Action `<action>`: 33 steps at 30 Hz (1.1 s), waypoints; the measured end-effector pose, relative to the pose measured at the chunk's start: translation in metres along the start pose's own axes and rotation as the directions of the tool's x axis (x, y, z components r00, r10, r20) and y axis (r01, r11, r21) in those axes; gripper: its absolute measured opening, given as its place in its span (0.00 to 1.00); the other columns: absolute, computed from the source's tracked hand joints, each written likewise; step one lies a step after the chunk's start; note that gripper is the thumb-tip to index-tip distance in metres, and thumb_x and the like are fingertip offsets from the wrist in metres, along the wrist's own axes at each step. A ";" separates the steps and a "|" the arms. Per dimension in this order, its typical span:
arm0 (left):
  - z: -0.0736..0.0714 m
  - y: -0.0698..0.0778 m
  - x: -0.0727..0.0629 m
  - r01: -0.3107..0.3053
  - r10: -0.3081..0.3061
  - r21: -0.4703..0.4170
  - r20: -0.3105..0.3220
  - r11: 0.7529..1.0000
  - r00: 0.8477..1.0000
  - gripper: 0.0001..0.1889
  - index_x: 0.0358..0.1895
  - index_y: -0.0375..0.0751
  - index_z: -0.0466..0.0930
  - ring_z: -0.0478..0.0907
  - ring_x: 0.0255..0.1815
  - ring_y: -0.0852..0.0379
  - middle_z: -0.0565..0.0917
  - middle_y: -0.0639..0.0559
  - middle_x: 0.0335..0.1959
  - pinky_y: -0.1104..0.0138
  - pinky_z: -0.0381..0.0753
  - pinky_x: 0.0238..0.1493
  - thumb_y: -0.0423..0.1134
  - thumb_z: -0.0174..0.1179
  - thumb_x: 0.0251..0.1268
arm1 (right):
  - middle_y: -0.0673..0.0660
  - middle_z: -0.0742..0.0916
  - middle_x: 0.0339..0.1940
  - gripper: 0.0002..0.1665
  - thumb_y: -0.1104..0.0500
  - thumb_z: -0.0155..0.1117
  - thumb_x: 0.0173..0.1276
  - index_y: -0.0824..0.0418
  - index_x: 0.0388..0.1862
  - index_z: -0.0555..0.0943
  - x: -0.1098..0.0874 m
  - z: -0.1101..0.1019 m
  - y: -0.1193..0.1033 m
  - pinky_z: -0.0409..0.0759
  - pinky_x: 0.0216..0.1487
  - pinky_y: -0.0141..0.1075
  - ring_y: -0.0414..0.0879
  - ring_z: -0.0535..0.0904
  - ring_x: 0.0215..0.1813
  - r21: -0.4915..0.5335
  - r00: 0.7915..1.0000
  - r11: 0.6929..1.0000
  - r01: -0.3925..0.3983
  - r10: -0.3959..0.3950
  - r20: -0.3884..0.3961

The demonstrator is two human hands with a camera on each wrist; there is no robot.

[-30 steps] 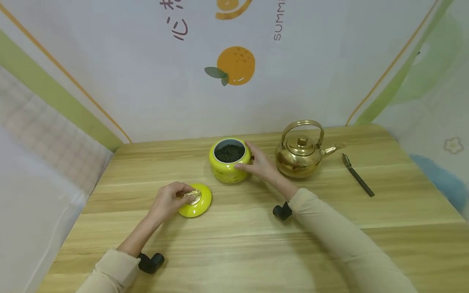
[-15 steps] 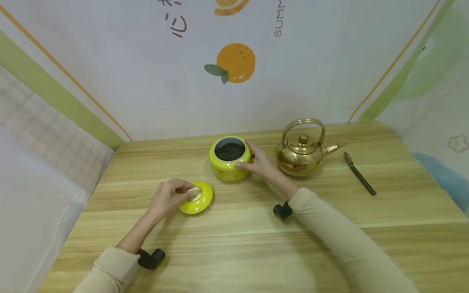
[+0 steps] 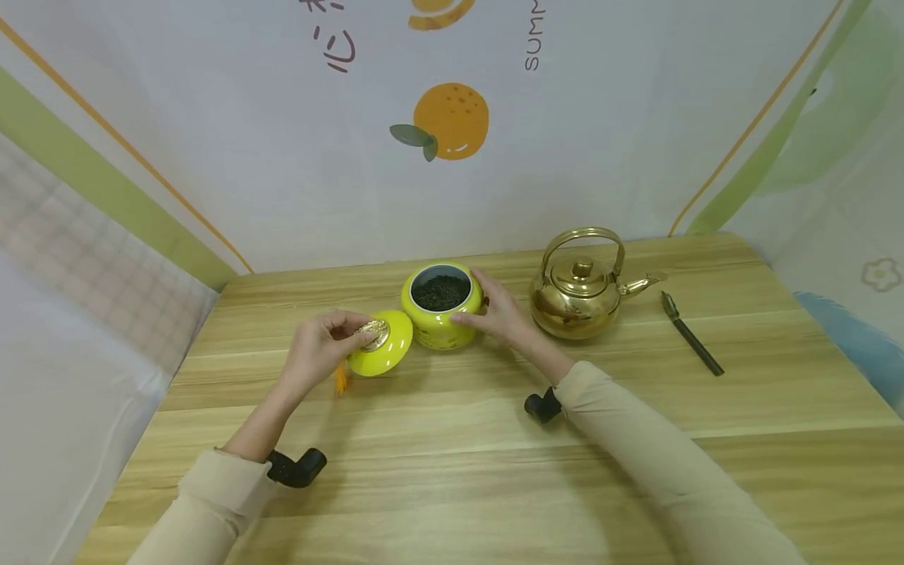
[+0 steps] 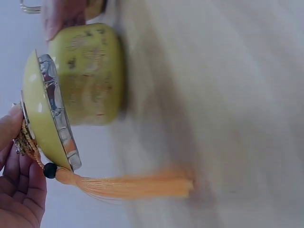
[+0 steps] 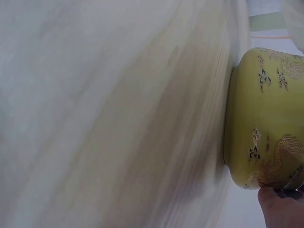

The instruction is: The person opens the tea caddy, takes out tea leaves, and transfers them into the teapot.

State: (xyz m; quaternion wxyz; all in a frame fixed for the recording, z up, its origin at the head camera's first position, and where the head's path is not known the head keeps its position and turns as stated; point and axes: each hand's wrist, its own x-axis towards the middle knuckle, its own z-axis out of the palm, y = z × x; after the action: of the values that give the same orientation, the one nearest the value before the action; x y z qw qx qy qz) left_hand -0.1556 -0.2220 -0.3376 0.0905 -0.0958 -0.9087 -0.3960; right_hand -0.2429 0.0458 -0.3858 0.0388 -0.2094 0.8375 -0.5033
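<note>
My left hand (image 3: 318,349) pinches the gold knob of a bright yellow lid (image 3: 388,357). In the head view the lid is tilted, left of the jar and lifted off the table. From its knob hangs an orange tassel (image 4: 128,185) with a black bead (image 4: 50,170). My right hand (image 3: 504,314) holds the right side of a yellow tea jar (image 3: 443,333), thumb in front and fingers behind. The jar stands upright and uncovered, with dark tea leaves (image 3: 439,294) inside. Dragon patterns show on its wall in the right wrist view, where only part of the thumb (image 5: 280,206) is visible.
A brass kettle (image 3: 574,310) with a raised handle stands right of the jar, its spout pointing right. Further right lies a thin dark tool (image 3: 694,336) with a pointed tip. Everything rests on a wood-grain table (image 3: 438,486) with a printed cloth (image 3: 600,125) behind it.
My left hand has raised the lid off the table and moved it away from me, beside the jar; its tassel now shows. The right hand keeps its place on the jar.
</note>
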 end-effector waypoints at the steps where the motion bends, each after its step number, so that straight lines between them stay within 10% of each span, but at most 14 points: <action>1: -0.001 0.002 0.003 -0.001 0.001 -0.005 -0.006 1.000 1.000 0.10 0.40 0.32 0.85 0.78 0.27 0.61 0.86 0.41 0.35 0.76 0.78 0.27 0.34 0.67 0.56 | 0.67 0.62 0.72 0.55 0.56 0.73 0.56 0.67 0.74 0.51 0.000 0.000 0.000 0.70 0.65 0.45 0.59 0.69 0.64 -0.002 1.000 1.000 -0.001 0.001 0.001; 17: 0.015 0.039 0.062 0.008 -0.009 -0.086 -0.005 0.996 1.000 0.13 0.45 0.37 0.84 0.74 0.25 0.60 0.85 0.42 0.36 0.75 0.74 0.22 0.40 0.65 0.59 | 0.65 0.64 0.72 0.54 0.56 0.74 0.55 0.66 0.73 0.53 0.000 0.001 0.001 0.69 0.66 0.45 0.58 0.67 0.66 0.026 1.000 1.000 0.005 -0.005 -0.018; 33: 0.041 0.049 0.091 -0.007 0.007 0.020 0.018 1.000 1.000 0.12 0.44 0.38 0.85 0.71 0.31 0.56 0.83 0.44 0.35 0.72 0.71 0.28 0.39 0.65 0.59 | 0.63 0.64 0.72 0.54 0.55 0.73 0.56 0.65 0.74 0.52 0.000 0.001 0.001 0.66 0.68 0.46 0.56 0.63 0.70 0.048 1.000 0.999 -0.013 0.013 -0.003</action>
State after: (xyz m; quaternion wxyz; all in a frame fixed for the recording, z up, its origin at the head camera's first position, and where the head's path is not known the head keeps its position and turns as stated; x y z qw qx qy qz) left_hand -0.2350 -0.1497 -0.3081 0.0845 -0.1018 -0.9132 -0.3855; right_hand -0.2432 0.0451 -0.3868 0.0455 -0.2021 0.8265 -0.5235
